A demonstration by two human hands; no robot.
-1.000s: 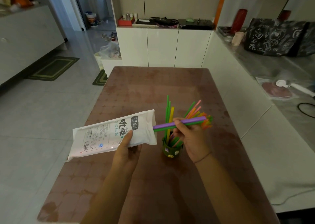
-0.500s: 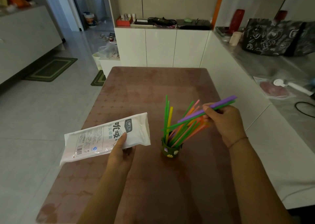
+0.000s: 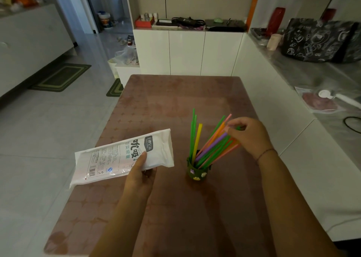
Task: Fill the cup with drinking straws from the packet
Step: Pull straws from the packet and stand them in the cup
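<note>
1. The left hand (image 3: 139, 171) grips the white packet (image 3: 121, 157) near its right end, with the thumb on the printed face and the fingers curled underneath
2. The packet is held in the air across the left edge of the brown desk (image 3: 175, 100), tilted so its left end is lower
3. The cup (image 3: 197, 172), dark green with small stickers, stands upright on the desk, to the right of the packet and apart from it
4. The straws (image 3: 210, 148) stand in the cup: two green and one yellow nearly upright on the left, with the orange, pink, purple and green ones fanning out to the right
5. The right hand (image 3: 252, 137) is at the upper ends of the leaning straws, its fingertips curled and pinching a green one; I cannot tell whether it grips any others
6. At the far end are white cupboards (image 3: 187, 53), on the far right a black bag (image 3: 320, 39), and on the floor to the left a green mat (image 3: 60, 77)
</note>
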